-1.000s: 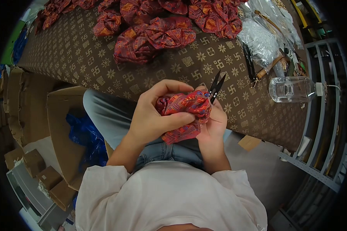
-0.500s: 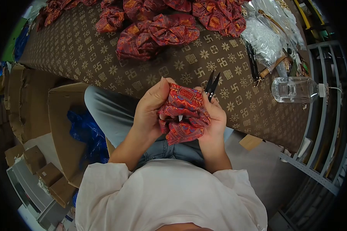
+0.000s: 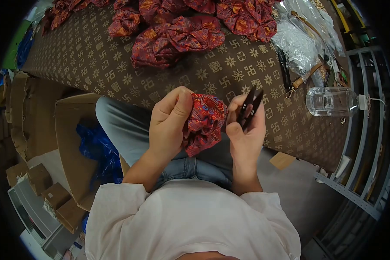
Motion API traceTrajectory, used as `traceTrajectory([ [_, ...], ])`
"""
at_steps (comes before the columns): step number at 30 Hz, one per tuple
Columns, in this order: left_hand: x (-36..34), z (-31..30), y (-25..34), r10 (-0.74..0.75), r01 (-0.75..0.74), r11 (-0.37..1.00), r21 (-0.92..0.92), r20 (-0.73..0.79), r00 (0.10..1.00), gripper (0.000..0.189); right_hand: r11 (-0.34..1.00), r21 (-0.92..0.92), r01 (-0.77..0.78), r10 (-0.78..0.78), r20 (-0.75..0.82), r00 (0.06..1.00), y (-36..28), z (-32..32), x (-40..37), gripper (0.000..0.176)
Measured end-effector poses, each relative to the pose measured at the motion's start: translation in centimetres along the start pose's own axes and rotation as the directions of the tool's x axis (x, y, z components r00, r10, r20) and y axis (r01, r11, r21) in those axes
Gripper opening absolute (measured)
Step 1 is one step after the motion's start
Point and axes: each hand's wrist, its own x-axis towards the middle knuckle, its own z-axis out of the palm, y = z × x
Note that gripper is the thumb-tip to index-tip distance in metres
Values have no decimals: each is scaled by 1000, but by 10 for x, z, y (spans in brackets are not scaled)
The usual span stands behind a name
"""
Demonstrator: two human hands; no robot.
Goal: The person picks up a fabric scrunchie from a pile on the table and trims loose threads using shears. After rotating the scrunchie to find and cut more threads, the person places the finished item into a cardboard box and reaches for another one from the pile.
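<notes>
My left hand (image 3: 170, 123) is closed on a bunched piece of red patterned cloth (image 3: 206, 119), its thumb pressed on the upper left edge. The cloth hangs above my lap, gathered into folds. Just to its right, my right hand (image 3: 245, 138) holds a pair of black thread snips (image 3: 249, 109), blades pointing up and away from me. The right fingertips are close to the cloth's right edge.
Several gathered red cloth pieces (image 3: 177, 41) lie on the brown patterned table cover (image 3: 195, 78). On the right are a clear plastic bottle (image 3: 331, 102), plastic packaging (image 3: 297, 43) and straps. A cardboard box (image 3: 73, 130) with blue plastic (image 3: 99, 149) stands at my left.
My right hand has let go of the cloth and moved right, bringing the thread snips up into its fingers. The cloth stays in my left hand, more bunched, its central opening no longer visible.
</notes>
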Motion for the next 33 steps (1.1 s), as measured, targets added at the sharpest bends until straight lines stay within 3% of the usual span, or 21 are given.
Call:
traceTrajectory([
  [2,0,-5,-2,18,-19,999,32,23,1000,27,968,-224,111,-86,116,990,-2,-2,-4,39],
  [7,-4,-9,-3,51,-57,992,112,58,997,26,900,-379,217,-140,220,965,5,-6,0,16],
  [8,-7,-7,0,42,-50,990,132,64,997,26,994,-105,38,-20,171,985,2,-4,0,11],
  [9,-8,-5,2,32,-42,988,152,71,997,26,973,182,-140,112,157,981,0,-3,0,7],
  [10,-8,-6,2,33,-43,988,150,69,997,26,923,335,-190,110,243,964,4,-9,2,7],
  [11,-8,-7,3,69,-87,978,188,102,992,26,923,333,-192,111,245,963,7,-11,5,7],
  [13,-9,-6,4,104,-133,966,224,134,985,26,795,536,-284,47,412,910,10,-14,8,12],
  [19,-8,-11,1,114,-172,947,272,216,970,25,678,599,-426,84,512,855,16,-13,8,18],
  [23,-9,-14,0,43,-93,969,228,214,976,25,636,605,-479,122,534,836,18,-12,9,19],
  [24,-9,-14,0,-6,-30,985,168,210,978,23,684,583,-438,105,515,851,18,-12,9,19],
  [26,-6,-11,0,15,-44,988,146,197,980,20,735,560,-382,81,486,870,13,-15,9,19],
  [28,-2,-10,-1,33,-57,990,127,186,982,21,905,307,-296,160,398,903,-1,-18,10,17],
  [29,0,-11,-3,111,-177,957,229,277,955,27,906,308,-291,159,391,907,-5,-16,8,17],
  [30,0,-11,-5,177,-302,900,315,370,912,36,950,189,-248,173,344,923,-9,-13,7,15],
  [31,-2,-7,-1,185,-338,830,443,352,917,40,976,65,-209,180,300,937,-12,-10,6,13],
  [33,-3,-6,4,151,-341,782,521,372,916,34,987,4,-160,154,256,954,-16,-7,5,12],
])
